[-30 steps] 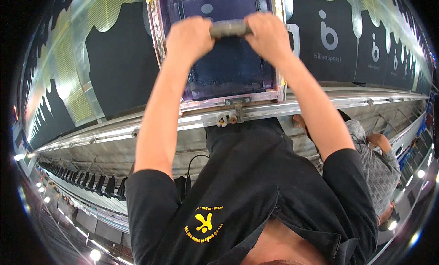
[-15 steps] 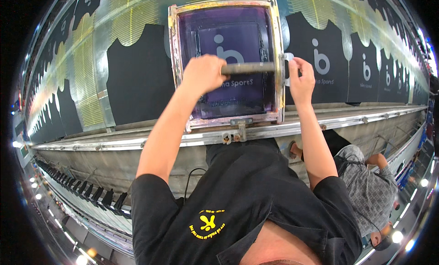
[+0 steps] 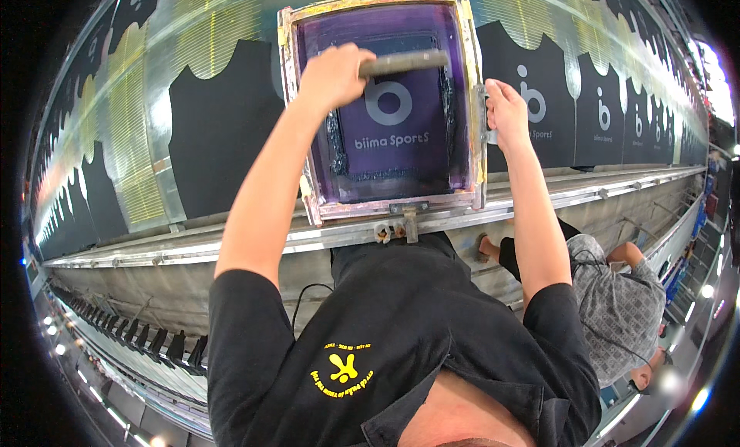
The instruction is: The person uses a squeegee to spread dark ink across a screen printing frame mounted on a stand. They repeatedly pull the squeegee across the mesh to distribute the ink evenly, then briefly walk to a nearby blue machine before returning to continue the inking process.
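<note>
A screen-printing frame [image 3: 302,181] with purple mesh lies flat in front of me over the print table, its pale rails smeared with pink and yellow. Through the mesh shows a light logo with lettering, and dark ink is streaked around it. My left hand [image 3: 333,77] is closed around the left end of a squeegee [image 3: 408,62], which lies crosswise over the upper part of the mesh. At the frame's right rail, my right hand [image 3: 506,114] has its fingers curled on a small metal handle [image 3: 491,136].
Black shirt panels lie along the table: a plain one [image 3: 212,139] to the left, printed ones [image 3: 532,100] to the right. A metal rail [image 3: 193,252] runs along the near edge. Another person [image 3: 613,308] in grey is at the lower right.
My left hand and the squeegee have moved away from me up the mesh, uncovering the logo's middle and lettering. My right hand stays at the frame's right side.
</note>
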{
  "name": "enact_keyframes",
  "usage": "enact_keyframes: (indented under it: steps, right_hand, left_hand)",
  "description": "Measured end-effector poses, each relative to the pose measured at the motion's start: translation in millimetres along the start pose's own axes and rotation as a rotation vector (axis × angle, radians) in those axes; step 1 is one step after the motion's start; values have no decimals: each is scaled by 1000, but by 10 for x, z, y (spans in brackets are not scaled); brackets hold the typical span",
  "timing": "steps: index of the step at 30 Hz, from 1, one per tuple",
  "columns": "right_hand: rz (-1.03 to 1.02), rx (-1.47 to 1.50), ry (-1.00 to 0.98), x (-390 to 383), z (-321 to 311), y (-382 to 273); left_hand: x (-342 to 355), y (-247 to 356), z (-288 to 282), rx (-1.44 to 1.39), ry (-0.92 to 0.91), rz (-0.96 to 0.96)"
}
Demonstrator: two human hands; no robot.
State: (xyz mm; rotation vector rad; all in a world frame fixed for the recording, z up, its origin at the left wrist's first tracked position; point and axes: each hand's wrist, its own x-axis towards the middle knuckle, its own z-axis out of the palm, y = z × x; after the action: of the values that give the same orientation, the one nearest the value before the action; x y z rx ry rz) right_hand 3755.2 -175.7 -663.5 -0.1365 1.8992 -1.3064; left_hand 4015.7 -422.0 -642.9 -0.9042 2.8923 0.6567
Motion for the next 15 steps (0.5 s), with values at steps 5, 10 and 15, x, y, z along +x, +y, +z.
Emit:
enact_keyframes:
  steps: [5, 10, 15]
  right_hand:
    - [-44, 77, -31, -20, -40, -7]
    - [-244, 29, 66, 14, 29, 76]
    - [-389, 63, 133, -103, 369, 83]
  left_hand:
    - [-1551, 672, 549, 7, 163, 98]
    - [-2354, 1044, 858, -45, 192, 57]
    - [-2492, 623, 533, -106, 105, 85]
